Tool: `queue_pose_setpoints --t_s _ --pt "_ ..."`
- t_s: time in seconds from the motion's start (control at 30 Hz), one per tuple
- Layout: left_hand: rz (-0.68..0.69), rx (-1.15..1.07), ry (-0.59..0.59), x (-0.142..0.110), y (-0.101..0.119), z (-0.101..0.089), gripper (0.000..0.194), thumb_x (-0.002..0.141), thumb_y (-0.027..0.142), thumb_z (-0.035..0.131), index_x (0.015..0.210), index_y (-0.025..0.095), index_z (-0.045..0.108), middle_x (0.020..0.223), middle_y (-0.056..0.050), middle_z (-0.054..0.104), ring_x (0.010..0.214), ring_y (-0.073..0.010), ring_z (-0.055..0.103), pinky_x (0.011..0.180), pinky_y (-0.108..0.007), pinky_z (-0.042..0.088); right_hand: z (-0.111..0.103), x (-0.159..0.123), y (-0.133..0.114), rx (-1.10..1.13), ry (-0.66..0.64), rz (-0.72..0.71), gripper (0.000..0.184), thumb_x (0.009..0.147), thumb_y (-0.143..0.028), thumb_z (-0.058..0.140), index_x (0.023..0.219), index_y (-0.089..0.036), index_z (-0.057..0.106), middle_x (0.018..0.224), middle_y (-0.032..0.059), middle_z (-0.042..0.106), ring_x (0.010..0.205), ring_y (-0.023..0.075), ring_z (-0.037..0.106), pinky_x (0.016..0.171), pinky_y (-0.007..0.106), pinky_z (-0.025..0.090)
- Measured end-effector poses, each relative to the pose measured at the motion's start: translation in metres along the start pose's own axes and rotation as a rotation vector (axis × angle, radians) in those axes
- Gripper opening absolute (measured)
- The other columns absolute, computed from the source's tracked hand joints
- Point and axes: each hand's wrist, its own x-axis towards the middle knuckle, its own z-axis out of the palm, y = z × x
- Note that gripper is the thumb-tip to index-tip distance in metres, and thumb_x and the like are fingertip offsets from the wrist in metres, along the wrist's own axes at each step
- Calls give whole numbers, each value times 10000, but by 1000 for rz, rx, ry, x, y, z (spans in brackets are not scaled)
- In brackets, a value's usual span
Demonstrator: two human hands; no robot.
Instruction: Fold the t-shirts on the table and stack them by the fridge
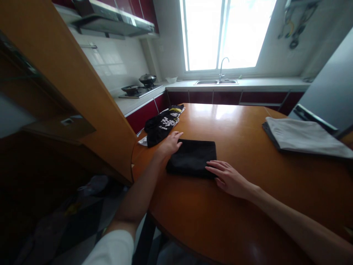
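Observation:
A black cloth, folded into a neat flat rectangle, lies on the wooden table. My left hand rests at its upper left corner, fingers stretched out. On the lower right edge of the cloth lie the fingertips of my right hand, which is flat with its fingers extended. Neither hand grips the cloth. Just beyond my left hand is a loose pile of black clothing with white lettering and a yellow patch.
Folded grey and white fabric lies at the table's right side. An orange wooden partition rises close on the left. Behind the table are a sink, a stove with pans, and a window. A fridge stands at right.

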Motion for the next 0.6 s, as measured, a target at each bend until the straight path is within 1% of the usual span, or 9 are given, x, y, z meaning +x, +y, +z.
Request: queue_pose_setpoints --t_s 0.03,0.07,0.13,0.2,0.23,0.33,0.47,0.53,0.6 --pt "46 -7 19 1 7 4 533 948 251 545 1472 161 508 1519 -141 467 1419 -259 446 1205 -370 324 0 0 0 -3 -14 -9 681 821 -71 513 1482 -238 513 1547 81 485 1426 259 423 1179 501 371" --pt "86 -11 7 2 14 8 499 971 265 514 1462 171 520 1538 -133 459 1439 -254 421 1213 -389 313 -1 0 0 -8 -33 -18 698 821 -66 505 1496 -244 496 1570 75 458 1446 255 401 1190 503 352" --pt "129 2 -74 0 29 15 470 999 305 487 1454 200 532 1573 -117 435 1472 -268 374 1217 -452 296 -1 0 -1 -20 -74 -30 729 822 -58 492 1521 -263 462 1603 61 413 1477 247 361 1209 513 316" --pt "129 31 -163 -5 43 21 473 1021 346 455 1474 220 512 1606 -110 393 1500 -300 320 1212 -533 271 0 -1 -3 -28 -102 -29 744 825 -58 487 1535 -277 443 1617 52 390 1496 245 331 1220 526 289" --pt "123 45 -187 -9 50 24 482 1034 362 428 1492 223 490 1620 -109 373 1511 -313 296 1208 -564 258 0 -1 -3 -31 -112 -24 742 829 -61 487 1536 -280 441 1620 49 386 1501 245 322 1224 528 281" --pt "118 94 -184 -26 63 37 544 1055 441 367 1538 197 427 1643 -128 320 1530 -340 237 1203 -601 233 2 -1 -5 -38 -124 -12 723 837 -69 487 1531 -270 452 1620 54 385 1508 244 311 1230 525 269" --pt "140 159 -133 -47 69 59 613 1058 509 320 1572 180 372 1673 -123 233 1556 -328 144 1225 -572 197 5 -2 -5 -37 -121 2 724 826 -73 501 1521 -274 469 1612 62 398 1507 251 314 1232 536 254" --pt "138 163 -119 -49 68 62 632 1060 527 296 1587 182 342 1678 -119 214 1560 -309 134 1231 -558 192 7 -2 -4 -40 -128 9 738 820 -71 500 1526 -281 462 1616 57 391 1510 253 308 1233 543 246" --pt "137 163 -110 -45 64 61 662 1051 570 286 1589 189 339 1675 -117 228 1558 -304 152 1230 -559 197 8 -2 -3 -43 -134 15 746 819 -69 496 1533 -281 451 1620 53 383 1512 252 304 1233 544 243"
